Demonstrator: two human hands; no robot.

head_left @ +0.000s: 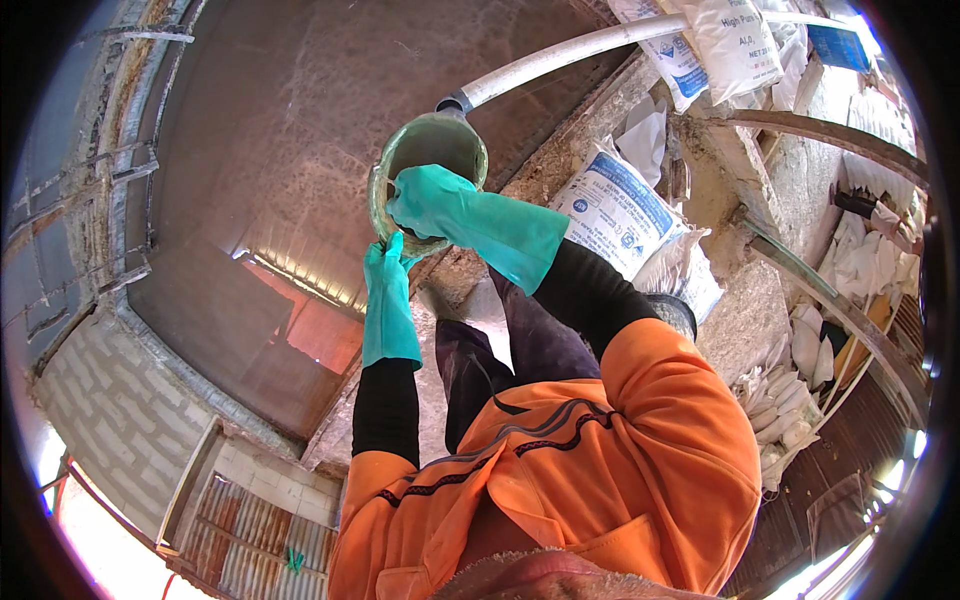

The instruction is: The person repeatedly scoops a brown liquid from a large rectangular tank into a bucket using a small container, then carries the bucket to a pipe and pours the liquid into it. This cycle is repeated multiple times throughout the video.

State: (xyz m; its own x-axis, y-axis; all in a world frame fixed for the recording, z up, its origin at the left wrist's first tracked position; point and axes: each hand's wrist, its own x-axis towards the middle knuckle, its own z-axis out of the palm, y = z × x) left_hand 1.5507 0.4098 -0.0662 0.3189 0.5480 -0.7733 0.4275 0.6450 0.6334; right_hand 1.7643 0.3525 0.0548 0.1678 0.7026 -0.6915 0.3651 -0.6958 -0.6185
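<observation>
A long-handled dipper [481, 158] with a round, greenish-white, crusted cup tilts over the edge of a wide pool of still brown water [260, 120]. Its long white pole [580, 45] runs off to the upper right. In a teal rubber glove, my left hand [388, 262] grips the near rim of the cup, fingers closed over it. My right hand [432, 200], gloved alike, reaches across the cup's mouth to its left wall. Those fingers are curled, and what they press on or hold is hidden. Part of the cup's inside is covered by the right glove.
White and blue printed sacks [615, 210] lie right of the pool's concrete ledge, near a dark bucket [672, 312]. More sacks [735, 45] stand at the upper right. A grey block wall [120, 400] borders the pool at lower left; rusty corrugated sheets [265, 530] stand below.
</observation>
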